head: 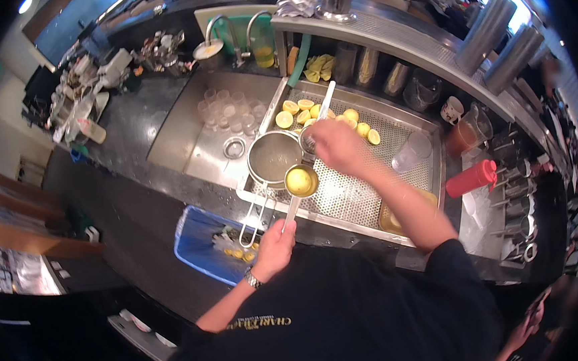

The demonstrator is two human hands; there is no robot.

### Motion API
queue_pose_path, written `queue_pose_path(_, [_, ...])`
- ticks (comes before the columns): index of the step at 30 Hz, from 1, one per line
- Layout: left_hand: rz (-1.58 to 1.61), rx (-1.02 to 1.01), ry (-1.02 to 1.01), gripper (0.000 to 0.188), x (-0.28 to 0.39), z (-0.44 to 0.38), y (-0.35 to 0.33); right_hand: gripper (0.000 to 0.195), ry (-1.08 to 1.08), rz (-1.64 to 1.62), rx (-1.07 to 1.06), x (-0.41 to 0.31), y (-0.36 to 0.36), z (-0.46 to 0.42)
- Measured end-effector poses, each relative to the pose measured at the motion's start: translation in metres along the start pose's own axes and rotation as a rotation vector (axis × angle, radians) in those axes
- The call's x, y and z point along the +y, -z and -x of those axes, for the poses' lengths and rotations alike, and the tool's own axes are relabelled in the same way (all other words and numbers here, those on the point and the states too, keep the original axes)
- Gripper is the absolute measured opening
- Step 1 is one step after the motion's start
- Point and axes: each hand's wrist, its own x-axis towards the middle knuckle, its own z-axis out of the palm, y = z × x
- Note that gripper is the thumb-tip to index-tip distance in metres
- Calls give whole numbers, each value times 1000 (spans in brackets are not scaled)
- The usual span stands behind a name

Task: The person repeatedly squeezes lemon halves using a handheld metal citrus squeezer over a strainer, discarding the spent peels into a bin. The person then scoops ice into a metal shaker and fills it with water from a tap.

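My left hand [276,247] grips the lower handle of a hinged hand citrus squeezer [294,213], which is spread apart. A lemon half [299,181] sits in its cup, rounded side up. The other handle of the squeezer points away towards the back. My right hand [339,147], blurred, is curled next to the upper pressing half; whether it holds anything is hidden. Left of the cup is a round metal strainer [274,156], its wire handle pointing towards me. Cut lemon halves [304,111] lie behind on a perforated metal drain tray [342,189].
A steel sink [202,161] with several clear glasses [229,111] adjoins the tray on the left. Below stands a blue bin [188,255] with lemon remains inside. A clear plastic cup [411,152], a red bottle [472,177] and a pitcher [469,130] stand at right.
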Motion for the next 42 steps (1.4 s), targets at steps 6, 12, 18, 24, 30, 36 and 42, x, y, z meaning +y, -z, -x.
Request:
queue_pose_path(6, [-99,-73,-60,35,13,11,23,48,250,727,-286,66,77,-54])
queue_pose_path(12, [281,-331,118,29,5,0,28,17,21,846,-1026,19,101,-87])
queue_pose_path(18, [413,-379,253,21,25,-15,20,24,68,696,-1122,-35,95,-88])
queue_pose_path(24, [914,-270,326,16,51,-42,0,27,159,590,-801,-85,96,-74])
queue_pose_path(30, [1038,-140,257,29,43,-87,5,20,-332,67,-945,-54,73,-88])
queue_pose_path(36, [922,-144,276,34,44,-94,0,10,-909,-664,-785,-29,36,-75])
queue_pose_path(42, [815,7,243,47,40,-114,-10,24,-1100,-899,-493,-30,11,-52])
